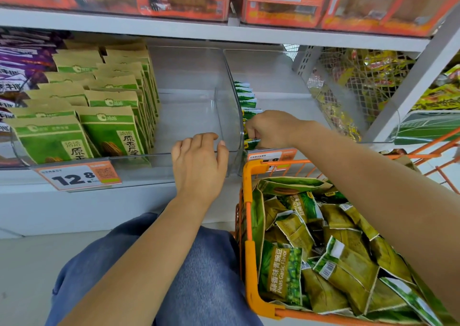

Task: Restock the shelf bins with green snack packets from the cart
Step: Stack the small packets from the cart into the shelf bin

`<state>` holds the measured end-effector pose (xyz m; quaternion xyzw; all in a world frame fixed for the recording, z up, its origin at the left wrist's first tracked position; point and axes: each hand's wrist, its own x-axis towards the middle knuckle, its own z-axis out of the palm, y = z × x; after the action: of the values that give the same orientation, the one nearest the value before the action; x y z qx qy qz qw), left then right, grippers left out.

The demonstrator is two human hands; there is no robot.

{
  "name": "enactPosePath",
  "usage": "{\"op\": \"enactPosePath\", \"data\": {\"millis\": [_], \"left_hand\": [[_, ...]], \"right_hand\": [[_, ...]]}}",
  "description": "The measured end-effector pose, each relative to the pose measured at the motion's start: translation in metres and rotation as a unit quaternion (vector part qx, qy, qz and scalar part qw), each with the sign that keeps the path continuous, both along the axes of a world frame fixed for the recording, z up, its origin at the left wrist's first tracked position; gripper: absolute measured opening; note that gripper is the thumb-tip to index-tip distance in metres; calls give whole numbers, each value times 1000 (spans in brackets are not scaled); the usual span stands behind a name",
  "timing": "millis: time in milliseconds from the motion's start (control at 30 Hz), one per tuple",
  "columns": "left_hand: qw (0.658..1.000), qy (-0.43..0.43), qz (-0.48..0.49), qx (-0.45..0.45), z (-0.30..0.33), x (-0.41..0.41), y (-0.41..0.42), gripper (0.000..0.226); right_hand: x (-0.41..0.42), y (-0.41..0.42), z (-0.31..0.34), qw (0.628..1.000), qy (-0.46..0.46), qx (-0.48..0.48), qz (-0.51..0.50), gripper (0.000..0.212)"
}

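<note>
The right hand (267, 129), in the middle of the frame, reaches into the right clear bin (281, 94) with its fingers curled around green snack packets (250, 142) at the front of a row standing along the left wall of that bin. More packets of the same row (245, 96) stand behind the hand, toward the back of the shelf.

The left hand (199, 163) is just to the left, lower in the frame. Its fingers hook over the front rim of the left clear bin (194, 96), and it holds no packet. The left part of this bin is filled with upright green and brown bags (109, 126).

In the lower right of the frame the orange cart (251, 263) stands just beside the shelf, under the right forearm. It is heaped with loose green snack packets (331, 256). An orange price tag (77, 177) marked 12.8 hangs on the shelf edge at the left.
</note>
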<state>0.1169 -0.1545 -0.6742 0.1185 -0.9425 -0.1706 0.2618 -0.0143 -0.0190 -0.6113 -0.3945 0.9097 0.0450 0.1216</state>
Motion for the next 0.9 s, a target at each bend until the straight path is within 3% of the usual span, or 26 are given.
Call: {"op": "enactPosePath", "data": {"millis": [100,167,233,367,433,533,633,733,800,867,900], "left_hand": [[1000,4,-5,-5,0,1,-1,45],[1000,8,-9,-10,-1,1,-1,43],[1000,15,-11,-12,-2,1,-2,42],[1000,25,-17,-1,-3,1,-3,42],[999,30,-27,12,-3,2,-4,42],[998,36,-33,48,-2,5,-4,36],[988,62,-34,137,12,9,1,36],[972,100,-150,148,37,21,25,29],[942,-37,-316,109,49,32,49,33],[873,-250,-419,22,49,39,73,49],[841,-310,-442,-40,43,40,82,55]], "right_hand": [[2,-2,4,996,63,58,-4,15],[3,0,6,989,107,99,-14,28],[3,3,6,989,89,106,-58,45],[0,21,12,983,-81,-27,-160,57],[8,39,21,962,-127,-132,-203,49],[32,76,31,930,-95,-270,-230,29],[68,114,29,922,-41,-308,-231,24],[96,135,12,894,-87,-360,-251,21],[103,140,-5,880,-86,-386,-263,20],[102,141,-18,901,-26,-357,-244,18],[101,142,-21,910,-2,-343,-231,16]]}}
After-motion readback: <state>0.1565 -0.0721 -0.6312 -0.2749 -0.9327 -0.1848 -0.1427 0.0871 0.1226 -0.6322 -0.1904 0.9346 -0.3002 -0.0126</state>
